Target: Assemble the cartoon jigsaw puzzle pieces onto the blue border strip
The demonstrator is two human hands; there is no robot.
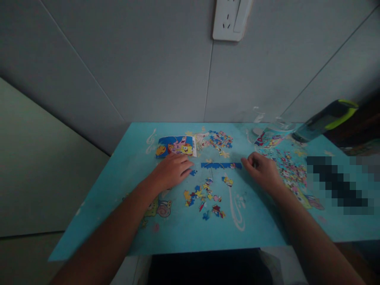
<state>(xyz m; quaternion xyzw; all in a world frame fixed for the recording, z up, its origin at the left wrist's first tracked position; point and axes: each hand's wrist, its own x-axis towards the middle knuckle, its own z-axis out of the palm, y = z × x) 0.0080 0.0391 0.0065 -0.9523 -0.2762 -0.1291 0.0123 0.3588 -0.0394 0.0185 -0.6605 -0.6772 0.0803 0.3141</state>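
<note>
head view | blue strip [218, 166] is laid on table [121, 168] | left hand [172, 171] is relaxed, unclenched, by picture card [176, 147] | right hand [263, 170] is curled near strip's right end, contents cannot be told | strip is best steadied while loose pieces [197, 193] are fitted

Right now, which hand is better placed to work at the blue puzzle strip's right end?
Right, I'd say: the right hand is close beside that end of the blue puzzle strip. The left hand lies beyond the opposite end, near a loose blue piece.
</note>
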